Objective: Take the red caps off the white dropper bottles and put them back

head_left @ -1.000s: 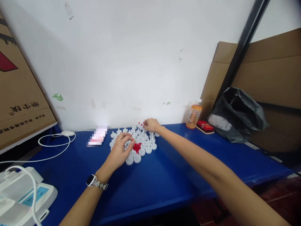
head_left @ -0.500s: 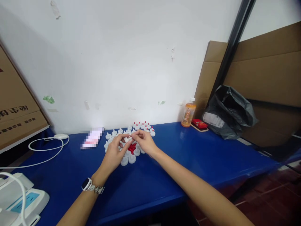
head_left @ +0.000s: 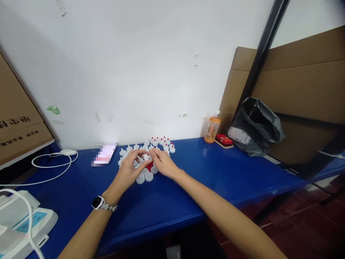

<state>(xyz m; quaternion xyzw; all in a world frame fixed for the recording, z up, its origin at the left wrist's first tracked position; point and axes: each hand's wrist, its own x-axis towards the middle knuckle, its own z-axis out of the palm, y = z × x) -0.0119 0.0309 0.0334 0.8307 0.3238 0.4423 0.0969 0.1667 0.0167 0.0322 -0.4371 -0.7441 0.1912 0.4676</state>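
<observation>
My left hand point(head_left: 131, 167) holds a white nozzle cap point(head_left: 146, 157) between thumb and fingers, above the blue table. Against the nozzle end of that cap, the thumb and fingers of my right hand point(head_left: 165, 163) are pinched together; what they grip is hidden. Beneath both hands lies a small pile of red tips point(head_left: 150, 166). Several white nozzle caps point(head_left: 149, 176) stand around the pile with bare spouts. Behind my right hand is a group of white caps with red tips point(head_left: 171, 148) on their spouts.
A phone point(head_left: 105, 154) lies to the left, with a white cable point(head_left: 70, 164) farther left. A white device point(head_left: 37, 226) occupies the near left corner. To the right stand an orange drink bottle point(head_left: 212, 128), a red box point(head_left: 223, 139) and a grey plastic bag point(head_left: 256, 131).
The view has shifted slightly. My right hand has turned and its fingers have closed more tightly at the nozzle of the cap, which my left hand still holds.
</observation>
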